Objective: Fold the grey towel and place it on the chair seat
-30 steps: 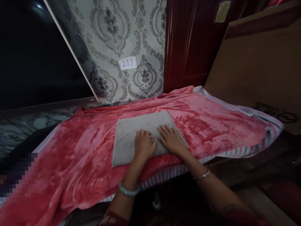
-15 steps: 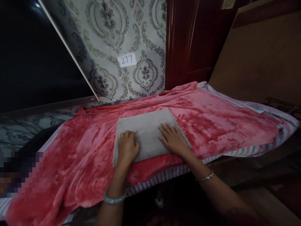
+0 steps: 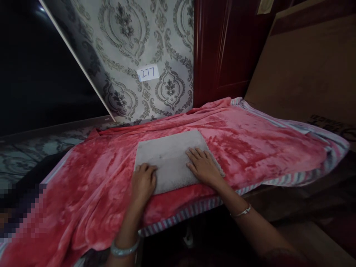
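A grey plush cloth, roughly rectangular, lies flat on a red-pink blanket. My left hand rests at its lower left edge, fingers slightly bent and side by side on the fabric, gripping nothing that I can see. Across the cloth's right part, my right hand lies flat, palm down with the fingers spread. Parts of the cloth under both palms are hidden.
Behind the blanket stand a patterned wall with a paper label reading 277, and a dark red wooden panel. A large cardboard sheet leans at right; a black screen is at left.
My left hand has slid left and toward me, from on the cloth to its lower left edge. My right hand stays flat in about the same place on the cloth.
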Demonstrator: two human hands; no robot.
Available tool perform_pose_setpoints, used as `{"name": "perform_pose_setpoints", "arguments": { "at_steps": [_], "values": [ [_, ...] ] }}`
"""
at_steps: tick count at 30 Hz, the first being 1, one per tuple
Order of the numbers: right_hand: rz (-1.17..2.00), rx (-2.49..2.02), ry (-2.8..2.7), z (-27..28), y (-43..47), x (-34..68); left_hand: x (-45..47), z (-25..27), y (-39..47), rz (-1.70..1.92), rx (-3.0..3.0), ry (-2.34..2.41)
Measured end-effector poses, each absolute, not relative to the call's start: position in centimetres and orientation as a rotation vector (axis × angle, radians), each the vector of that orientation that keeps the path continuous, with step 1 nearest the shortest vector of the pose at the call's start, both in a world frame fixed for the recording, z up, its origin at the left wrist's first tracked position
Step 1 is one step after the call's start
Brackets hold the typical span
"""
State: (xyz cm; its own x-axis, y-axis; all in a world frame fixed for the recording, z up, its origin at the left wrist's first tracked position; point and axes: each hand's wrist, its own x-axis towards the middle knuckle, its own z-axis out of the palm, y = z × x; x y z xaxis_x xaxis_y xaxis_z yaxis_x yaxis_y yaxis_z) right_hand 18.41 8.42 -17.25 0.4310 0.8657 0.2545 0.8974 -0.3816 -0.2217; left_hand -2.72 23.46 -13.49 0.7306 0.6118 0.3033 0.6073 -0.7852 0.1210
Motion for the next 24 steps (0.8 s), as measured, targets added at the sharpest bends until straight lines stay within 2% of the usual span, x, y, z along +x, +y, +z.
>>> {"name": "perform_pose_setpoints", "arguments": {
  "at_steps": [5,9,14,19,24],
  "values": [
    [-0.162,-2.339,-1.501,-17.4,8.5,18.4,-5.7,-14.2,27.6,0.816,2.483,1.220],
    [-0.159,-2.336,-1.499,-17.3,8.5,18.4,-6.1,-14.5,28.5,0.833,1.904,1.086],
    [-0.157,-2.334,-1.501,-17.3,8.5,18.4,-6.2,-14.1,28.7,0.815,1.469,1.104],
    [-0.096,-2.294,-1.507,-17.4,8.8,19.4,-6.0,-13.7,29.7,0.786,1.262,1.036],
    [-0.037,-2.189,-1.416,-17.3,8.3,22.9,-5.8,-13.5,30.2,0.751,1.294,1.004]
  ]
}}
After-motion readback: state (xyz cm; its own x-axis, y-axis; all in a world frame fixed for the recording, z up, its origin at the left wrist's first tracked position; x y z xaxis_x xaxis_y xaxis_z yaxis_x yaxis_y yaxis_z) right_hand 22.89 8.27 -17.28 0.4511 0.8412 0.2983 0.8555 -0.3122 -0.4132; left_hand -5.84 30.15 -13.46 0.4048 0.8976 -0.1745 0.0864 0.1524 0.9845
